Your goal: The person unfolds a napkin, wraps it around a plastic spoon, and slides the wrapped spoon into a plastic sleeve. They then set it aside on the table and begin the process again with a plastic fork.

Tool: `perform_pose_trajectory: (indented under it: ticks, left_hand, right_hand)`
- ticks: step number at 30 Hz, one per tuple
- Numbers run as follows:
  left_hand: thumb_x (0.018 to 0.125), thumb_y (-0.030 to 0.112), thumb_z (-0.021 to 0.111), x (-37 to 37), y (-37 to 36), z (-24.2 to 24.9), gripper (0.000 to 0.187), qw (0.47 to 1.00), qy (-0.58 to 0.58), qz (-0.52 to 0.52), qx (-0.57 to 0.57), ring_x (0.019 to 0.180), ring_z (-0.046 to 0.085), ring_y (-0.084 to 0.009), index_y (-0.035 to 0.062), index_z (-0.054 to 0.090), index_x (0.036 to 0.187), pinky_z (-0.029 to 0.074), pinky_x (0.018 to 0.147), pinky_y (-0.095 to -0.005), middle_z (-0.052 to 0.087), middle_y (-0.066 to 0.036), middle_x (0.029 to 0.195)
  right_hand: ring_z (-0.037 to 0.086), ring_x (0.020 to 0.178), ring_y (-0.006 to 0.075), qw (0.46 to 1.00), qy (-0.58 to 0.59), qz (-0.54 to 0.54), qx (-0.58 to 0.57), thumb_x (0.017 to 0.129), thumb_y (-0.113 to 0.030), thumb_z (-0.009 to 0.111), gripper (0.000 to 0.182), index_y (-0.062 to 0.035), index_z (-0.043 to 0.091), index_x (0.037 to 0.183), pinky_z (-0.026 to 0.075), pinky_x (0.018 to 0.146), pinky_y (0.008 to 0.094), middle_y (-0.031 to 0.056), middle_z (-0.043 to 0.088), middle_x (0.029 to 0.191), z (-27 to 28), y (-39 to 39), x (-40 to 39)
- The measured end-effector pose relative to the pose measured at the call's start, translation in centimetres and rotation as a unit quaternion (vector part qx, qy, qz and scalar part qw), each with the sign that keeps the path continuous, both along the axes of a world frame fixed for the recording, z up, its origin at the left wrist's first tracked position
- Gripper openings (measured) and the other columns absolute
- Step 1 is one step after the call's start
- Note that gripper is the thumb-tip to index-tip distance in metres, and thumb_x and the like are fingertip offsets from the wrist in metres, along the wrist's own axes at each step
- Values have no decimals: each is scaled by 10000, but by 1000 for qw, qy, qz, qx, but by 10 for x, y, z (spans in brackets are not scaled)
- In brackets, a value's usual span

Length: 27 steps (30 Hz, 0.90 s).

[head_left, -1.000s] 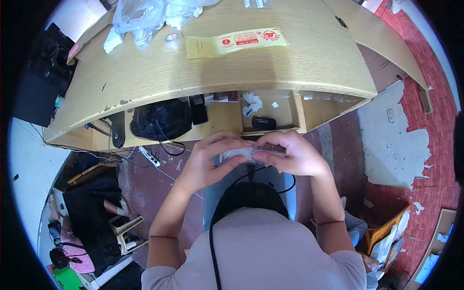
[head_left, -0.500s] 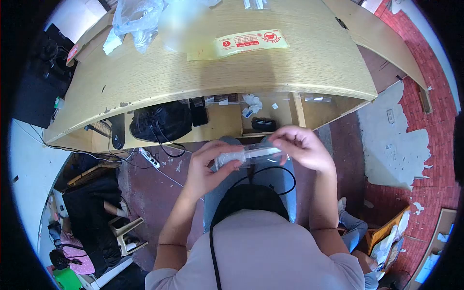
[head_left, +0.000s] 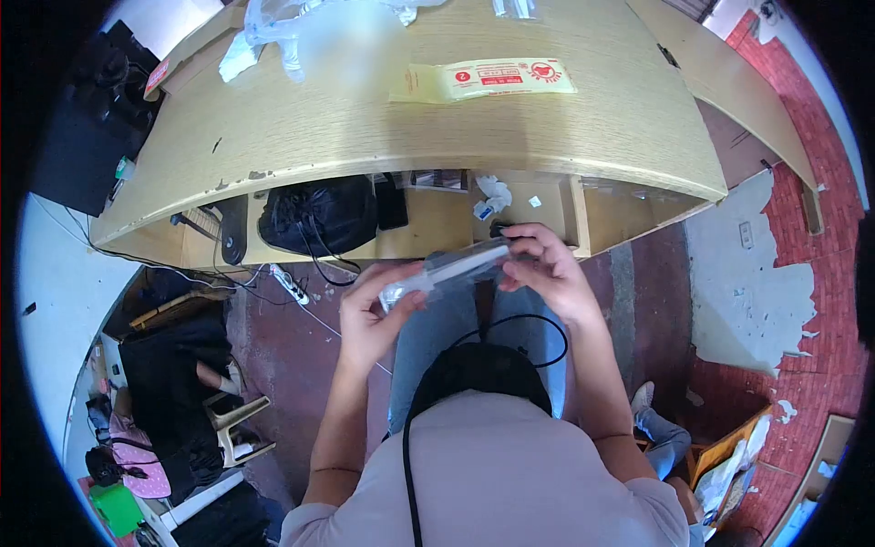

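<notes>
A clear plastic wrapper (head_left: 447,277) with a slim white item inside is stretched between both hands, above the lap. My left hand (head_left: 381,305) pinches its bunched end between thumb and fingers. At the other end, my right hand (head_left: 540,266) has thumb and fingers closed on the wrapper's edge. The wrapper slants, its right end nearer the desk. Beyond the hands is the wooden desk (head_left: 365,137), with a yellow packet with red print (head_left: 497,79) lying on its top.
An open compartment under the desktop holds a black bag (head_left: 319,214), a black phone (head_left: 392,202) and crumpled tissue (head_left: 493,193). Plastic bags (head_left: 273,25) lie on the desktop. A power strip (head_left: 290,284) with cables is on the floor. Other people's legs show at lower left and right.
The wrapper has tilted up at its right end and shows more of the white item. Both hands have shifted slightly left, and the desk has shifted right in view.
</notes>
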<state>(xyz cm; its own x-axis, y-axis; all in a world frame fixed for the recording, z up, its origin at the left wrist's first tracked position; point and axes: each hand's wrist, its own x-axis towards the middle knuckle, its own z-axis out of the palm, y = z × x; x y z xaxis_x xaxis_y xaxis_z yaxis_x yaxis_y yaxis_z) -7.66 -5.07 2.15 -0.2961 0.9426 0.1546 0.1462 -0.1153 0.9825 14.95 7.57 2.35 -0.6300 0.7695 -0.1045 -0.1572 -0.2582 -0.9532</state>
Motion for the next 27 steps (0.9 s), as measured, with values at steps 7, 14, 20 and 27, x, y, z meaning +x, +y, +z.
perform_pose_trajectory:
  ticks: [7,14,20,27]
  left_hand:
    - [784,-55,673,-27,-7,-8,273,993,82,85,4,830,600,-126,-32,650,1056,557,666,-241,606,-88,959]
    - [789,-49,673,-37,-6,-31,269,989,61,134,4,814,593,-125,-33,649,1057,550,670,-237,592,-73,942]
    - [789,-47,674,-34,-7,-29,272,984,113,138,18,809,602,-129,-34,649,1059,556,666,-241,592,-82,951]
    - [791,-47,674,-37,-10,-37,286,986,76,147,12,812,605,-133,-31,643,1074,561,672,-248,593,-85,950]
  right_hand:
    - [575,746,79,971,-79,-172,147,887,-75,621,158,-35,585,1036,463,663,203,18,620,902,-37,-19,-45]
    - [450,578,26,992,98,-65,-38,891,-119,625,279,-52,578,1158,336,470,186,-27,532,793,1,-39,-118]
    - [430,494,27,963,177,-119,-165,867,-180,668,396,-84,531,1226,326,412,172,-6,509,841,5,-27,-163]
    - [379,478,20,936,259,-135,-198,870,-167,662,330,-97,566,1177,297,395,161,-12,519,823,-2,-21,-183]
